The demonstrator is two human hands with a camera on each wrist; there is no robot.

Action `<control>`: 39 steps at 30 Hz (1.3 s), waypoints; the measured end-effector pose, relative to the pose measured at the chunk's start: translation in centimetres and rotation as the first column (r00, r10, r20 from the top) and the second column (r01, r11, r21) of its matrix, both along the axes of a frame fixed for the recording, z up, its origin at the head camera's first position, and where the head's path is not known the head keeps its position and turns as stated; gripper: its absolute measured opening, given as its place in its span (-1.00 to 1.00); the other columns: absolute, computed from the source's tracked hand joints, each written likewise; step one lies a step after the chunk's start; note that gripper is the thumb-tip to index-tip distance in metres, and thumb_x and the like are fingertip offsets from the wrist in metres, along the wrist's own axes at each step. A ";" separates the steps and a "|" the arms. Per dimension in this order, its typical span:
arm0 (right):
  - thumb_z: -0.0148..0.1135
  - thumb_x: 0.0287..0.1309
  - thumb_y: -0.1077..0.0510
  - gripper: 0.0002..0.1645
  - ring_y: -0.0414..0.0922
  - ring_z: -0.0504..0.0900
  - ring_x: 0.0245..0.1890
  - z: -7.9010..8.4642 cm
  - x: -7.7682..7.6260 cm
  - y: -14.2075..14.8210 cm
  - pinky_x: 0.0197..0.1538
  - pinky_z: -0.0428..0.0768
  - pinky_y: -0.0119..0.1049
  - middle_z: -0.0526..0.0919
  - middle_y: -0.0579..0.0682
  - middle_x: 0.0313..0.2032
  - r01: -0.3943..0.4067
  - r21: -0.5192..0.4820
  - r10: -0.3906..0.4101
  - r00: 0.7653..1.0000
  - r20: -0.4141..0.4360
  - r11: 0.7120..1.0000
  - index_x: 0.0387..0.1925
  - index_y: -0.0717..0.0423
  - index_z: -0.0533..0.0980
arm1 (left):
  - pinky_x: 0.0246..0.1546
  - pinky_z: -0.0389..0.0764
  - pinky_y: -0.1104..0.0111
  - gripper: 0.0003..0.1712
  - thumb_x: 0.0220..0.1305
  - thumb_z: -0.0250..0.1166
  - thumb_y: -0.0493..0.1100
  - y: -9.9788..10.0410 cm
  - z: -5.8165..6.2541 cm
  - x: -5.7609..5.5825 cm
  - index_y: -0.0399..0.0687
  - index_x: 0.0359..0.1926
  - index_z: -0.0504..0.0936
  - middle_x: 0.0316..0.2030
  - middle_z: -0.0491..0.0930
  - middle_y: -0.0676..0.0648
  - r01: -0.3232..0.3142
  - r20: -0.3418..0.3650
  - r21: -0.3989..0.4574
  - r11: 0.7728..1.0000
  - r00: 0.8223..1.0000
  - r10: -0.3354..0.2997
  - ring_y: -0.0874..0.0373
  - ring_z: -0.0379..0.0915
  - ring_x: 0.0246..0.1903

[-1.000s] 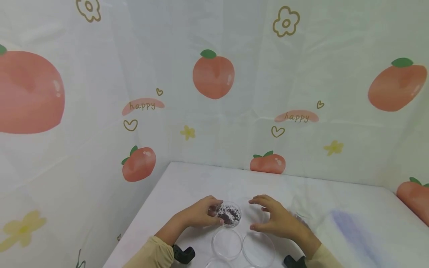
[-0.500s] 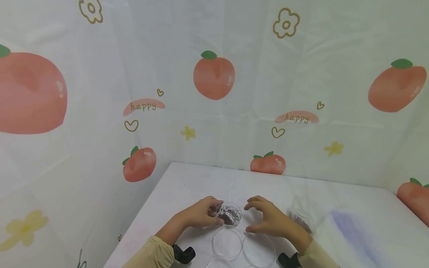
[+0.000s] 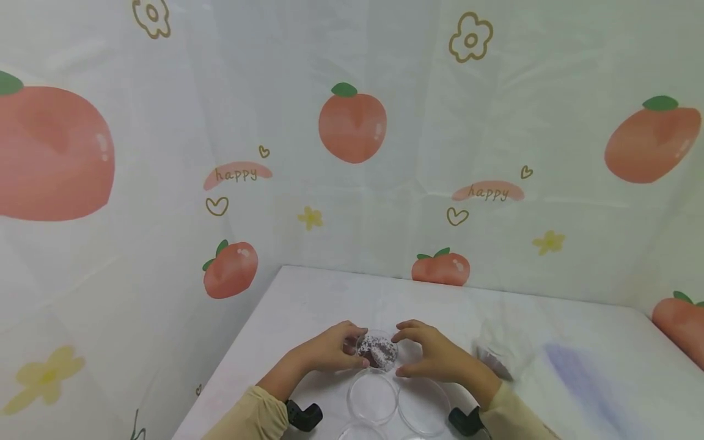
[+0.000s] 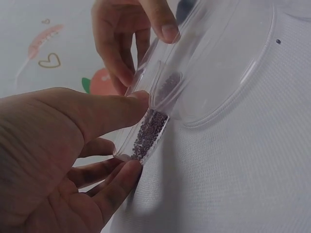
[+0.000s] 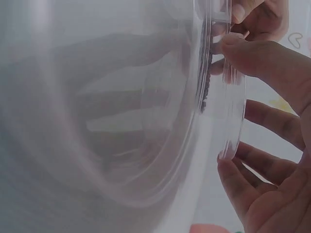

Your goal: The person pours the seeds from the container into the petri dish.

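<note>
Nearest us, 2 light tan sleeves (image 3: 250, 415) come in from left and right, each with a black wrist device (image 3: 304, 416) by the cuff. Between them, parts of 2 clear dishes (image 3: 363, 431) show at the near edge, and just beyond lie 2 more clear round dishes (image 3: 372, 399), side by side.

Farther in, we see the grain dish (image 3: 377, 351), a clear round dish of dark purplish grains, between the 2 hands, just past the left of those 2 dishes. The left hand (image 3: 332, 348) grips its left side, thumb on the rim and fingers curled beneath. The right hand (image 3: 431, 352), moderately spread, holds the right side between thumb and fingertips. We cannot tell whether the dish is raised off the table (image 3: 330, 293).

In the left wrist view, we spot 1 dark speck (image 4: 278, 41) on the white surface. To the right of the right hand stands a crumpled clear bag (image 3: 497, 351) with something dark low inside. At the far side, a white backdrop (image 3: 385, 208) carries printed peaches.
</note>
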State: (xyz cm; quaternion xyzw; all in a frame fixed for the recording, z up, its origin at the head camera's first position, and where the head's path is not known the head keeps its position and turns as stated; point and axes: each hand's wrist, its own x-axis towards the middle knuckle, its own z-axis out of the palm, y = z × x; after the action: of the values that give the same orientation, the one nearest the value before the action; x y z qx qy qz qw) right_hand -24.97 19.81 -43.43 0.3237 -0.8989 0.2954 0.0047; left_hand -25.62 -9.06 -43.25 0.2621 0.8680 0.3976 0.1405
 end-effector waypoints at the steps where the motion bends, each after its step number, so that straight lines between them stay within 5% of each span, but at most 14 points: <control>1: 0.68 0.00 -0.11 -0.40 0.19 0.57 0.34 -0.1 -0.1 -0.1 0.36 0.60 0.20 0.60 0.16 0.33 -0.003 0.003 0.003 1.000 0.000 1.000 0.08 -0.07 0.68 | 0.16 0.75 0.19 -0.18 0.28 0.55 -0.09 0.0 -0.1 -0.1 -0.24 0.47 0.47 0.14 0.52 -0.11 0.004 0.000 -0.001 1.000 1.000 -0.004 -0.10 0.65 0.15; 39: 0.70 0.00 0.00 -0.43 0.07 0.56 0.36 0.0 -1.7 -2.9 0.40 0.61 0.13 0.59 0.04 0.32 -0.067 0.079 0.061 0.996 0.071 0.995 0.07 -0.08 0.66 | 0.20 0.72 0.28 0.00 0.19 0.54 -0.12 -0.2 -0.3 0.0 -0.12 0.60 0.30 0.28 0.51 -0.16 0.040 -0.010 0.015 0.999 0.999 -0.040 -0.02 0.62 0.17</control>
State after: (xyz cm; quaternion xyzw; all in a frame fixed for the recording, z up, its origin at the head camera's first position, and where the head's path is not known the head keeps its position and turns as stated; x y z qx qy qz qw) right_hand -26.71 16.88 -43.39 0.3420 -0.8990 0.2693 -0.0487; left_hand -25.67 -9.23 -43.50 0.2824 0.8602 0.4002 0.1420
